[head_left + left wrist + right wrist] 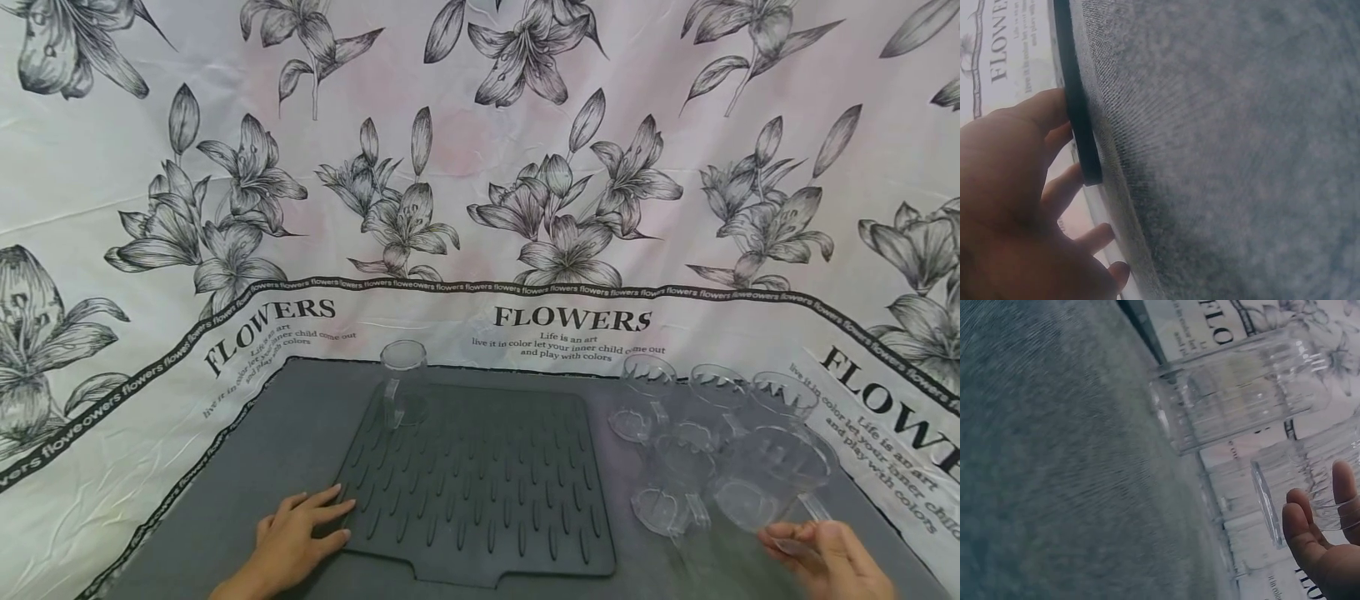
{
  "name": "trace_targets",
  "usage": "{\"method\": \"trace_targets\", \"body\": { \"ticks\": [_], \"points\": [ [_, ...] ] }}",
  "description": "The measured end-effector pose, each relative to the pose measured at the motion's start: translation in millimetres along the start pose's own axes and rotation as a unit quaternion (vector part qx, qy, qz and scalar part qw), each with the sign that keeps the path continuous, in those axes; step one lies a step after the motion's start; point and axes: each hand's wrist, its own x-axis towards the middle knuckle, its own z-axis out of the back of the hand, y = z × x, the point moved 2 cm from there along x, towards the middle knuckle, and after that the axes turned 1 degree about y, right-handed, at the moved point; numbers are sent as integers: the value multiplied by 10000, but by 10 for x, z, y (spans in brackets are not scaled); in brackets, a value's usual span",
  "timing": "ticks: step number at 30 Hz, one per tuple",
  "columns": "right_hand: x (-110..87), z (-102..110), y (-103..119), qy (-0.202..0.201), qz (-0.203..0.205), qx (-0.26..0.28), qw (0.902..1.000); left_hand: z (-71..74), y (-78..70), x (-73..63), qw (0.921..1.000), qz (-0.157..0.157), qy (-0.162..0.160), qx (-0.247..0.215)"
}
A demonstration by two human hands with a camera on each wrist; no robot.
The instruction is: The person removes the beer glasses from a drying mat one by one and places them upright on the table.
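Observation:
My left hand (288,537) rests at the left edge of a dark ridged drying mat (480,567), its fingers spread and touching the rim. In the left wrist view, fingertips of the hand (1035,169) meet the edge of the mat (1079,94). On the right, my right hand (825,558) pinches the handle of a clear mug (795,458). The right wrist view shows the fingers of this hand (1316,550) around the handle of the mug (1285,469), which looks tilted. Another clear mug (405,358) stands upright on the mat's far left corner.
Several more clear mugs stand close together at the right, including one nearer mug (663,500) beside the held one and a back-row mug (637,417). A grey cloth (247,475) covers the table. Behind it hangs a flower-printed curtain (450,225).

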Motion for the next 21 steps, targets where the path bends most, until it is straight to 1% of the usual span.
{"method": "trace_targets", "body": {
  "ticks": [2,4,5,8,9,13,14,15,17,21],
  "points": [
    [-18,32,-48,-8,-123,335,9994,2,1,-2,10000,17,7,-35],
    [-42,70,-92,-189,-290,461,9983,3,-1,-4,10000,12,22,-72],
    [-54,94,-113,-310,-392,499,9975,3,-1,-4,10000,8,28,-80],
    [-79,161,-164,-593,-623,328,9958,8,-1,-13,9999,24,49,-88],
    [-84,176,-178,-616,-652,376,9953,10,-1,-16,9999,23,54,-82],
    [-92,216,-211,-481,-747,754,9932,25,-1,-21,9999,-9,58,-95],
    [-92,218,-217,-474,-776,775,9928,28,-2,-22,9999,-28,55,-108],
    [-93,219,-222,-503,-813,778,9924,31,-4,-21,9999,-49,51,-105],
    [-93,217,-230,-598,-932,598,9920,35,-6,-21,9999,-70,52,-106],
    [-106,195,-242,-864,-1141,89,9897,34,-5,-28,9999,-63,85,-83]
  ]
}}
